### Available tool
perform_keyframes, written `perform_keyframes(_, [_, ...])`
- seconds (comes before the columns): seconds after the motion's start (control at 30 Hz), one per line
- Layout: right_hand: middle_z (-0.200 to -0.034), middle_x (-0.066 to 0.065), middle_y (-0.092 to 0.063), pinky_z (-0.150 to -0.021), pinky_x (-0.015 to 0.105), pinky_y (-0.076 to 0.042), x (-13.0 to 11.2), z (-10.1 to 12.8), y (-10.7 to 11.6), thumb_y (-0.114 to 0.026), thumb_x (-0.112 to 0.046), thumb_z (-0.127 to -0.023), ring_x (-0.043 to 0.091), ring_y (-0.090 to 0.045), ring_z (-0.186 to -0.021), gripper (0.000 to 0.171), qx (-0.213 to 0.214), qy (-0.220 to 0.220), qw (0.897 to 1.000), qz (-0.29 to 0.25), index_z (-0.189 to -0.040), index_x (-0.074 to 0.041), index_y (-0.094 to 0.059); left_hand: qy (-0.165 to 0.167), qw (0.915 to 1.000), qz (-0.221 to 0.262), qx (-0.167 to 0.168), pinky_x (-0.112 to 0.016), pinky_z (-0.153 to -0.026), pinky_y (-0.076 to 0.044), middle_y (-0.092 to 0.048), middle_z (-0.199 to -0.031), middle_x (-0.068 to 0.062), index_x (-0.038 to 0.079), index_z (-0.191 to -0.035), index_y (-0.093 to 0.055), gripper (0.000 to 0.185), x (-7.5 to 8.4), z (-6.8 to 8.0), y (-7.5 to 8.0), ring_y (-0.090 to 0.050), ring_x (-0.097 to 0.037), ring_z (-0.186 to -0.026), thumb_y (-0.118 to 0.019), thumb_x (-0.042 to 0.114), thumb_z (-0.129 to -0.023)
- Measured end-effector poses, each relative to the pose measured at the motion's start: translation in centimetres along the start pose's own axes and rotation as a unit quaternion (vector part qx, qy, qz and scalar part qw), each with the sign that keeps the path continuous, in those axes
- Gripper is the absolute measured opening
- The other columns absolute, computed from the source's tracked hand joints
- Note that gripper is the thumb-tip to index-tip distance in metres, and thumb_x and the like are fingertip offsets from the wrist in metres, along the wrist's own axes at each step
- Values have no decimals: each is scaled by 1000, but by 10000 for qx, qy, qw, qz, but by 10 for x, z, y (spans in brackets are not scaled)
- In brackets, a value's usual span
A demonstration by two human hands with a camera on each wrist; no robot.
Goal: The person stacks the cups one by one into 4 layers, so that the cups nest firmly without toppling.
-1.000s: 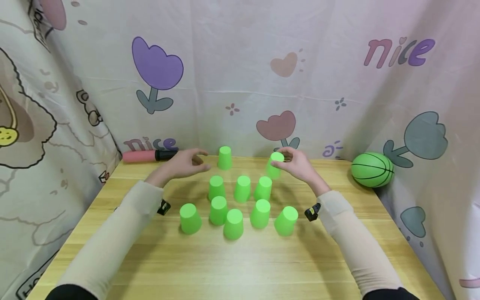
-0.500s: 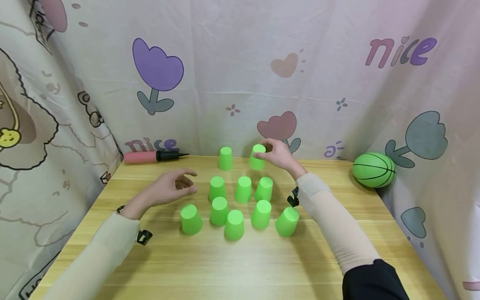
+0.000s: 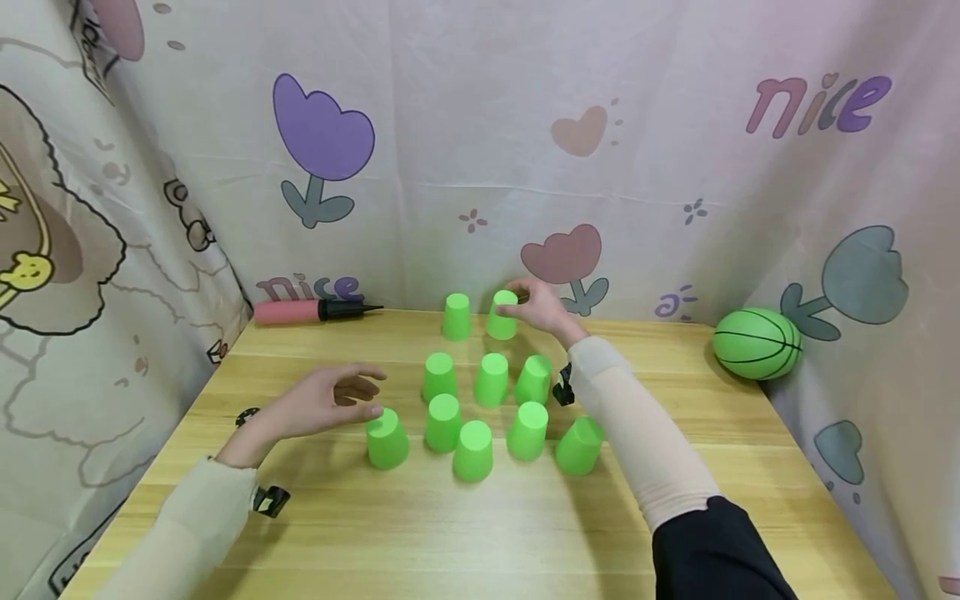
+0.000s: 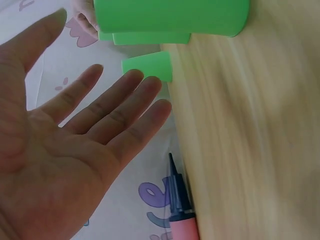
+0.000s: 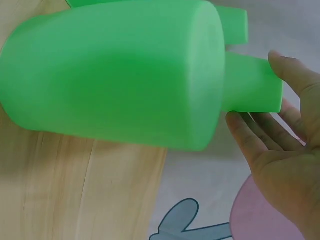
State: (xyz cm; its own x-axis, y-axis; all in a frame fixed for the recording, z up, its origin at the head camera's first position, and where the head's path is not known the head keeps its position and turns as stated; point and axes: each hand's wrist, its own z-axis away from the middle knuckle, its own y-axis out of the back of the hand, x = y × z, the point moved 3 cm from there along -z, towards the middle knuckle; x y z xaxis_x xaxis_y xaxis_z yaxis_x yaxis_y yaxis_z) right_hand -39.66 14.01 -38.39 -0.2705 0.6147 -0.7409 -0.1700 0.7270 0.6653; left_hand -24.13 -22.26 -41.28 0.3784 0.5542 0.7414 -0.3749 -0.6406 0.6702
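Several green cups stand upside down on the wooden table, in loose rows in the head view. My right hand (image 3: 538, 307) holds the right cup of the back row (image 3: 502, 317) between thumb and fingers. In the right wrist view the thumb (image 5: 292, 70) lies at one side of that cup (image 5: 252, 82) and the fingers at the other. My left hand (image 3: 318, 402) is beside the front-left cup (image 3: 387, 442), its thumb tip close to the cup's top. The left wrist view shows the left fingers (image 4: 120, 117) spread and nearly straight, with nothing held.
A pink and black hand pump (image 3: 315, 311) lies at the table's back left edge. A green ball with black lines (image 3: 757, 343) sits at the back right corner. Printed curtains (image 3: 450, 125) hang behind and along both sides of the table (image 3: 517, 542).
My right hand has moved the cup leftward along the back, close to the other back-row cup. My left hand has drawn back from the rear left toward the front-left cup.
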Motion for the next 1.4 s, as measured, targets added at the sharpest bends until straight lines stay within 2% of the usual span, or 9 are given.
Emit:
perform_keyframes(0.2, [-130, 18, -70, -105, 44, -56, -1, -4, -10, -82, -24, -94, 33, -65, -121, 50, -126, -10, 9998, 121, -135, 0, -66, 19, 9995, 256, -170, -45, -99, -63, -69, -133, -24, 8, -143, -60, 56, -9, 9, -7, -69, -37, -122, -79, 33, -96])
perform_keyframes(0.4, [-136, 18, -68, -110, 46, -55, 2, -8, -14, -81, -26, -94, 36, -64, -128, 56, -177, -149, 9994, 267, -140, -1, -62, -26, 9991, 412, -122, -49, -101, -61, -67, -136, -25, 7, -143, -59, 59, -15, 14, -12, -68, -37, -123, -81, 32, -94])
perform_keyframes(0.6, [-137, 19, -68, -111, 46, -54, 4, -14, -17, -82, -25, -94, 36, -64, -129, 55, -244, -109, 9991, 326, -139, 0, -63, -47, 9988, 466, -108, -47, -101, -61, -66, -138, -24, 6, -144, -59, 61, -13, 16, -14, -68, -35, -124, -82, 32, -94])
perform_keyframes(0.8, [-135, 20, -69, -111, 45, -53, 5, -17, -25, -81, -22, -94, 36, -64, -126, 51, -354, -29, 9988, 323, -136, 2, -65, -244, 9980, 530, -255, -46, -99, -62, -67, -138, -21, 1, -144, -58, 64, -13, 18, -20, -70, -34, -121, -83, 31, -93])
perform_keyframes(1.03, [-142, 22, -64, -115, 47, -50, 8, -17, -29, -79, -22, -96, 38, -60, -131, 56, -377, -131, 9988, 281, -143, 3, -60, -331, 9976, 560, -236, -47, -100, -61, -70, -136, -15, 1, -142, -60, 66, -12, 19, -23, -70, -32, -120, -86, 30, -89])
perform_keyframes(1.23, [-145, 23, -62, -117, 48, -49, 11, -18, -29, -77, -21, -97, 38, -59, -133, 58, -309, -203, 9989, 279, -146, 4, -57, -322, 9974, 590, -258, -48, -101, -61, -71, -134, -12, 4, -141, -62, 64, -12, 20, -26, -70, -25, -120, -87, 31, -88])
perform_keyframes(1.4, [-147, 23, -60, -117, 48, -49, 11, -19, -28, -77, -21, -97, 39, -58, -135, 61, -308, -236, 9989, 244, -148, 3, -54, -284, 9979, 546, -209, -47, -101, -61, -73, -128, -9, 2, -138, -63, 63, -14, 20, -29, -70, -17, -116, -87, 31, -88])
